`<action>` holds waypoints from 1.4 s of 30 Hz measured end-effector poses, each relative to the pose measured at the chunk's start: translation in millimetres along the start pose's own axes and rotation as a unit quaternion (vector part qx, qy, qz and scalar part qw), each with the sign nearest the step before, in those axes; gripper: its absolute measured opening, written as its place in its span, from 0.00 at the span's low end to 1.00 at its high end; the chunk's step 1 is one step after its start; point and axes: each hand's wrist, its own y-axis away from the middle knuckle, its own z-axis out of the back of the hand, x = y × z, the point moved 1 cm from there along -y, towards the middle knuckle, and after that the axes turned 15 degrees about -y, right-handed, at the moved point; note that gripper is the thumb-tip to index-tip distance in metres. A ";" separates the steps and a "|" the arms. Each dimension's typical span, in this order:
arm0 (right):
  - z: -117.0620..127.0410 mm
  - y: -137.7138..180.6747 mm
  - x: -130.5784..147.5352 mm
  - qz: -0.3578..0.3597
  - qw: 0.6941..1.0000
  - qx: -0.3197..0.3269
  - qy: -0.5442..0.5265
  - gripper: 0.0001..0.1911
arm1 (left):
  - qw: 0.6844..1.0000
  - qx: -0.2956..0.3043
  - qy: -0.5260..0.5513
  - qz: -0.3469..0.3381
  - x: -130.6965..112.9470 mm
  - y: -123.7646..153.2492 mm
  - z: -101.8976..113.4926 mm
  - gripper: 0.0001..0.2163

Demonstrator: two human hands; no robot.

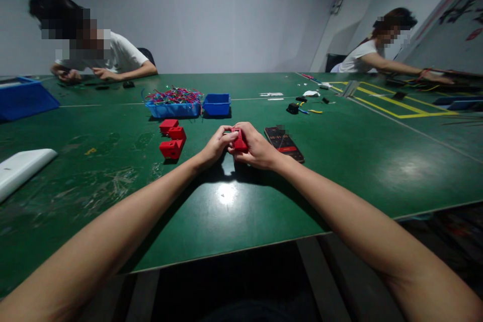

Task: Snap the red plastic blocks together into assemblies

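The red block (239,142) sat between the two hands, over the counter (204,231); the right hand (257,146) gripped it from its side, and the left hand (217,148) gripped it too, thumb pressed on. It seemed light and stiff, probably best held by its sides. It looked small, boxy and bright red, partly covered.

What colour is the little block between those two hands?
The block is red; the head view shows it.
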 end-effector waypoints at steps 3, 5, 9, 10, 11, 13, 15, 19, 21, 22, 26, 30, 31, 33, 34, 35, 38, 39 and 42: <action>0.6 -0.3 0.5 -0.007 1.000 0.002 -0.002 0.25 | 1.000 -0.014 -0.001 0.006 -4.5 1.9 -1.5 0.23; 0.9 -0.3 1.2 -0.004 1.000 0.002 0.001 0.25 | 1.000 -0.025 0.003 0.009 -6.7 2.2 -2.6 0.21; 1.0 -0.3 4.4 0.013 1.000 0.005 0.008 0.21 | 0.999 -0.047 0.008 0.024 -8.3 1.2 -4.1 0.17; 0.9 -0.2 5.3 0.014 1.000 0.007 0.008 0.21 | 0.998 -0.054 0.007 0.024 -8.3 1.2 -4.2 0.17; 0.7 -0.2 6.1 0.014 1.000 0.010 0.008 0.20 | 0.998 -0.058 0.005 0.022 -8.4 1.2 -4.2 0.17; 0.6 -0.3 7.1 0.015 1.000 0.011 0.008 0.19 | 0.998 -0.056 0.007 0.017 -8.4 1.7 -4.2 0.17; 0.5 -0.4 7.2 0.018 1.000 0.006 0.009 0.20 | 0.999 -0.048 0.009 0.017 -8.5 2.3 -4.0 0.18; -0.1 0.1 6.0 0.015 1.000 -0.016 -0.003 0.23 | 0.998 -0.043 0.023 0.027 -7.6 1.9 -2.6 0.20; -0.5 0.7 5.6 -0.002 0.999 -0.028 -0.021 0.25 | 0.998 -0.043 0.033 0.022 -6.6 1.1 -1.7 0.21; -0.7 1.1 5.3 -0.019 0.999 -0.033 -0.036 0.25 | 0.998 -0.041 0.038 0.018 -5.8 0.6 -1.3 0.21; -2.0 2.3 1.8 -0.121 0.981 -0.049 -0.143 0.25 | 0.999 -0.026 0.047 0.003 -1.3 -1.4 -0.2 0.21; -4.3 2.5 -4.1 -0.217 0.924 -0.060 -0.308 0.33 | 0.998 -0.018 0.060 -0.011 3.6 -4.5 2.1 0.19; -4.4 2.4 -4.9 -0.235 0.908 -0.063 -0.341 0.34 | 0.998 -0.015 0.061 -0.013 4.2 -5.1 3.1 0.18; -3.4 2.3 -5.1 -0.254 0.885 -0.064 -0.384 0.35 | 0.998 -0.009 0.058 -0.018 4.3 -5.5 5.0 0.18; -2.4 2.2 -4.5 -0.257 0.880 -0.060 -0.395 0.34 | 0.998 -0.004 0.054 -0.022 3.8 -5.2 5.7 0.18; -1.1 2.1 -3.4 -0.255 0.879 -0.053 -0.401 0.33 | 0.998 -0.001 0.052 -0.025 3.2 -4.7 6.2 0.18; 2.6 1.4 0.2 -0.239 0.890 -0.040 -0.385 0.31 | 0.998 0.008 0.063 -0.025 2.5 -2.9 5.2 0.20; 3.2 1.2 1.2 -0.236 0.895 -0.040 -0.377 0.30 | 0.997 0.006 0.071 -0.019 2.9 -2.7 4.1 0.21; 2.3 -0.1 3.6 -0.225 0.904 -0.041 -0.362 0.30 | 0.996 -0.016 0.087 0.014 4.2 -3.8 0.6 0.25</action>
